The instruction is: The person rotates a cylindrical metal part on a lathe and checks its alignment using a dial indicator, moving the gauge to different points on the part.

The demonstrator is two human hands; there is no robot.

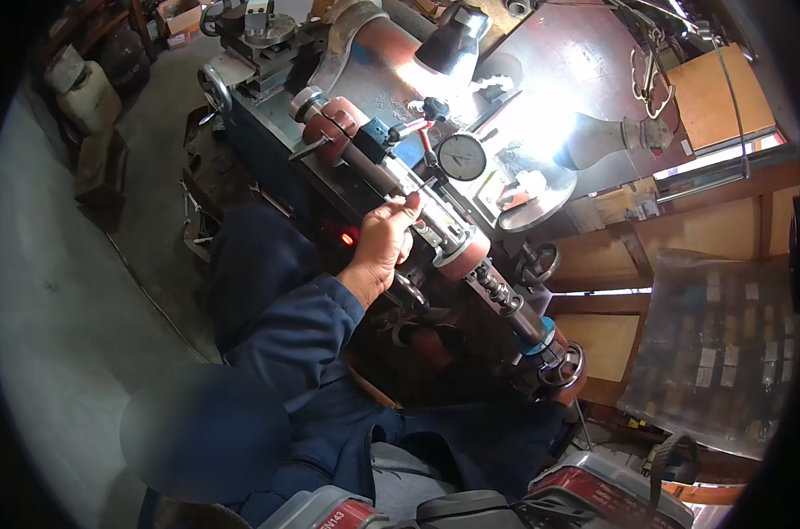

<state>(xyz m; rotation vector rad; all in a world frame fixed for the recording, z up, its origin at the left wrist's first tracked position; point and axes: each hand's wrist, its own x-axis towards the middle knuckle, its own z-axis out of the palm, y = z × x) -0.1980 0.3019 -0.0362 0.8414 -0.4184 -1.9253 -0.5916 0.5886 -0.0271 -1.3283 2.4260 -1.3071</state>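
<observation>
Lathe bed (347, 97) carries shaft (373, 167), dial gauge (461, 156).

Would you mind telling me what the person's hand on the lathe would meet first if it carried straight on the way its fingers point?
Probably the round dial gauge: the hand points up and right along the metal shaft, and the gauge sits just beyond its fingertips, though depth is hard to judge.
</observation>
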